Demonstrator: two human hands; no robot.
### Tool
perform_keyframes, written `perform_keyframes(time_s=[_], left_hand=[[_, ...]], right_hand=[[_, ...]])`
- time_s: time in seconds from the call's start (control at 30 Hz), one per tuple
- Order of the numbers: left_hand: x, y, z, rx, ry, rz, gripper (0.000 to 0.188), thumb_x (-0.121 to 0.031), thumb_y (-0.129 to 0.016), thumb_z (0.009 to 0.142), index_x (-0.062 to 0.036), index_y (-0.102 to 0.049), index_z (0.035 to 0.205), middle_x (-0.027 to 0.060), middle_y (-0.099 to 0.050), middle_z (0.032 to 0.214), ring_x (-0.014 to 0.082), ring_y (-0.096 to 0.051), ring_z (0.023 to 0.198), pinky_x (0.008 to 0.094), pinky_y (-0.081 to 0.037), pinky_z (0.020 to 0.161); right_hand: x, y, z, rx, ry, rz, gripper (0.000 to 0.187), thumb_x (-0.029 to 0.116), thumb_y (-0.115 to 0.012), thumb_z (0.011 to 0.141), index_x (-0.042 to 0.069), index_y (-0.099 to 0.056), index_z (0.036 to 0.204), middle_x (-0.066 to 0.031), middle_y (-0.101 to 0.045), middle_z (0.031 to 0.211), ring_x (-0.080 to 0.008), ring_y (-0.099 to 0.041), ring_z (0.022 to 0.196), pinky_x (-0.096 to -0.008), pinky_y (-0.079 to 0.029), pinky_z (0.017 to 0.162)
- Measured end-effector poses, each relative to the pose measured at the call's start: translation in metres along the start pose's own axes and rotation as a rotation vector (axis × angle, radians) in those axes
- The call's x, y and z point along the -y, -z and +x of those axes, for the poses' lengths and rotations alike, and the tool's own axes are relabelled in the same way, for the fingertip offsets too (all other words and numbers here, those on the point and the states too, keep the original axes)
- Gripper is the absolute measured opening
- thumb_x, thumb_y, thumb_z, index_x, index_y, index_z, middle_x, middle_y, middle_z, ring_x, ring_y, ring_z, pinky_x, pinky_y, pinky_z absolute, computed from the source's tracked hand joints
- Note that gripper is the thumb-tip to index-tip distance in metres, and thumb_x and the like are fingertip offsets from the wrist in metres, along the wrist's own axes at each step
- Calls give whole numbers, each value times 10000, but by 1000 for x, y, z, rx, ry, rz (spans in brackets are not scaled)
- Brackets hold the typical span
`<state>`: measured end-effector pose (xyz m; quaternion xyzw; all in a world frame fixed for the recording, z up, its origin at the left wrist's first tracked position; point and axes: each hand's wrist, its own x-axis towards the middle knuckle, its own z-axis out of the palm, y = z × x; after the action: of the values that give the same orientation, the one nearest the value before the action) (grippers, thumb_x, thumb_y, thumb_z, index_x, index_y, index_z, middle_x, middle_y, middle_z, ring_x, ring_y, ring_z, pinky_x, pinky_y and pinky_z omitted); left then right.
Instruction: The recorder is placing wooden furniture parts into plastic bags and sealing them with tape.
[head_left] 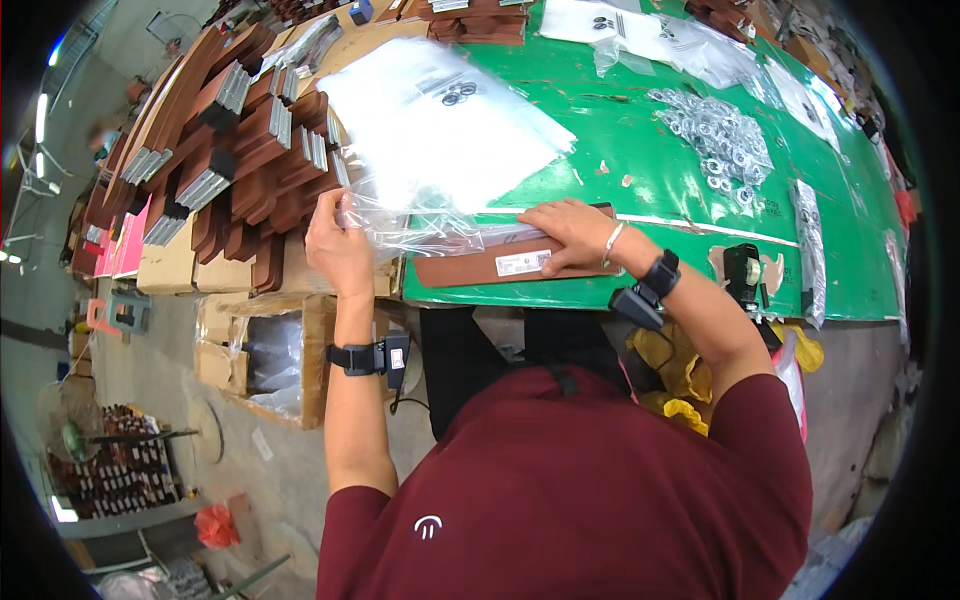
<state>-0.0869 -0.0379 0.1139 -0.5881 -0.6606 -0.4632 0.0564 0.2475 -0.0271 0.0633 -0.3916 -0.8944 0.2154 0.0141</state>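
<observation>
At the table's front edge lies a flat brown bar (pixel 450 267) with a white printed label (pixel 522 263). My right hand (pixel 575 237) rests over its right part, thumb on top near the label and fingers toward the far side, holding it against the table. My left hand (pixel 338 243) is closed, pinching the edge of a crinkled clear plastic bag (pixel 420 230) beyond the bar's left end. The bag stretches from that hand along the bar's far side. A stack of clear flat bags (pixel 430 130) lies just beyond, with small dark rings printed on it.
Brown bars with grey ends (pixel 250 160) are piled at the left. Clear plastic-wrapped rings (pixel 715 140) lie on the green tabletop (pixel 610 130). A black tape dispenser (pixel 742 272) stands at the right front edge. Below left is an open carton (pixel 265 350) lined with plastic.
</observation>
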Motion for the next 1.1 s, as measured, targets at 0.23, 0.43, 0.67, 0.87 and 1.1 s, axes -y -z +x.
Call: perform_keyframes(time_s=[0.23,0.43,0.67,0.87,1.1], left_hand=[[9,7,3,-13,55,-100,125,-172,-640,926,-66,-699,959,140,-690,801,293,-642,685,379,-489,647],[15,11,10,-98,17,-186,133,-163,-669,917,-38,-704,947,124,-684,777,227,-623,667,340,-500,662],[16,9,4,-38,69,-223,132,-165,-659,920,-48,-702,964,121,-684,796,219,-604,684,336,-485,667],[7,11,6,14,123,-193,194,-172,-642,920,-103,-700,1092,102,-714,908,249,-659,762,353,-508,702],[-25,-13,-23,396,-130,165,484,-350,-673,907,-273,-594,1379,105,-667,896,316,-665,821,412,-517,678]], right_hand=[[-32,-14,2,-133,95,330,643,450,-760,785,56,-636,1277,-162,-596,1318,-345,-502,1270,-413,-434,1035],[3,5,-5,-133,-59,178,566,417,-779,751,86,-640,1189,-144,-660,1123,-332,-594,1107,-438,-486,918],[60,-13,-33,-357,-17,17,669,155,-863,660,84,-519,1229,-133,-613,1033,-340,-604,1017,-441,-486,839],[66,12,-72,-459,-122,-171,746,161,-843,679,137,-512,1347,-92,-587,1067,-287,-581,1043,-404,-471,859],[22,0,-109,-355,-315,-390,848,192,-813,732,155,-439,1492,-108,-567,1059,-294,-566,1013,-412,-466,873]])
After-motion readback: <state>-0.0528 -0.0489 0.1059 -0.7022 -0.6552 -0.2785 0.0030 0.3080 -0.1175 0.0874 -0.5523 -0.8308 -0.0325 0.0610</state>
